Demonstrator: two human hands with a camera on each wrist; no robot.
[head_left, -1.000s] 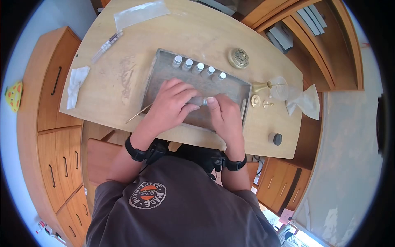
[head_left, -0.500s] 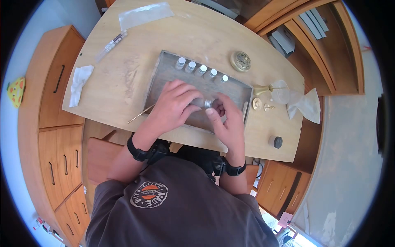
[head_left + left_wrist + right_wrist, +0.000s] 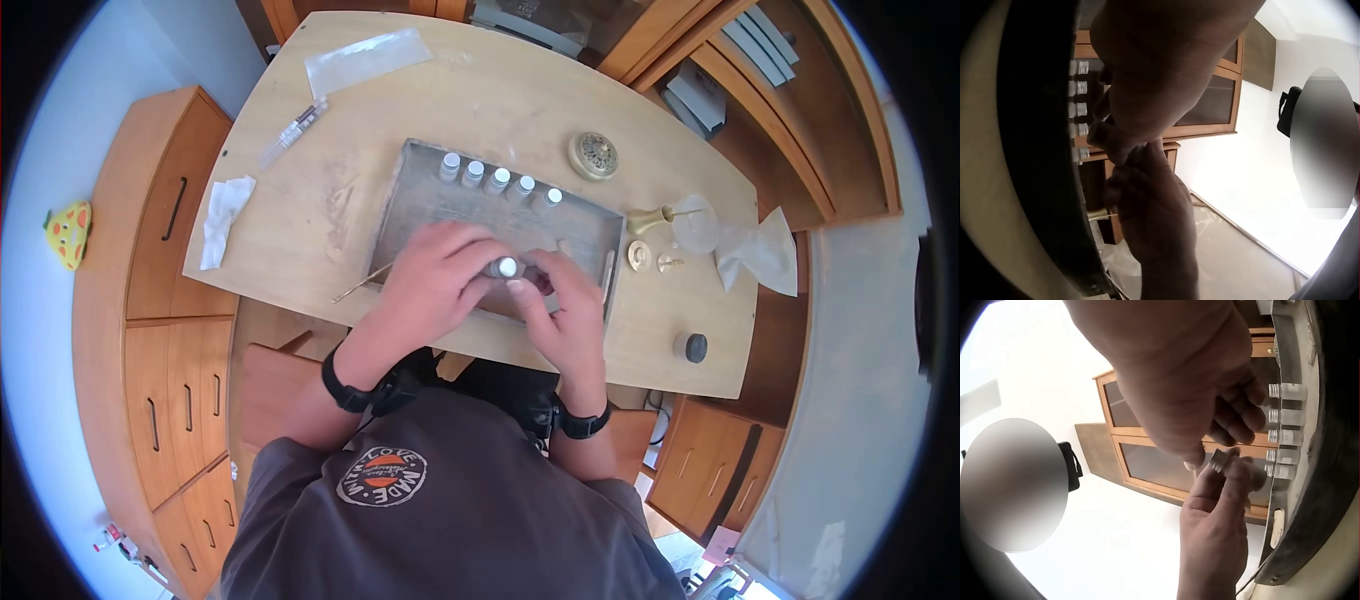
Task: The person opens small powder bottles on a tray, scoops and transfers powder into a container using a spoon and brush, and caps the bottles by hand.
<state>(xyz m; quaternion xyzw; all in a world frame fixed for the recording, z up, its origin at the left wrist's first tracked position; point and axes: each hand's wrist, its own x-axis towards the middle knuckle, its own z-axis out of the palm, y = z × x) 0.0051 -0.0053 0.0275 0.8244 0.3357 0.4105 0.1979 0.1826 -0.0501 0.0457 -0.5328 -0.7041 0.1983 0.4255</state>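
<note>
My left hand [image 3: 435,285] grips a small vial, its silver cap [image 3: 507,267] facing up towards the head camera. In the right wrist view the grey vial body [image 3: 1258,477] shows between the left hand's [image 3: 1213,531] fingers, the ridged cap [image 3: 1217,460] sticking out. My right hand [image 3: 568,315] is just beside the cap, thumb near it and fingers loosely bent, with nothing seen in its grasp. Several capped vials [image 3: 499,181] stand in a row along the far side of the grey tray [image 3: 415,190], over which both hands are held.
A thin brass stick [image 3: 362,284] lies at the tray's left edge. Around the tray are a tissue [image 3: 226,222], pens [image 3: 297,127], a plastic sheet [image 3: 367,60], a round brass burner [image 3: 594,156], a brass vase [image 3: 651,219], a plastic bag [image 3: 762,256] and a dark-lidded jar [image 3: 691,347].
My right thumb and fingers have come away from the cap they touched. The vial in my left hand has turned, so its cap faces the head camera. The head view has shifted slightly.
</note>
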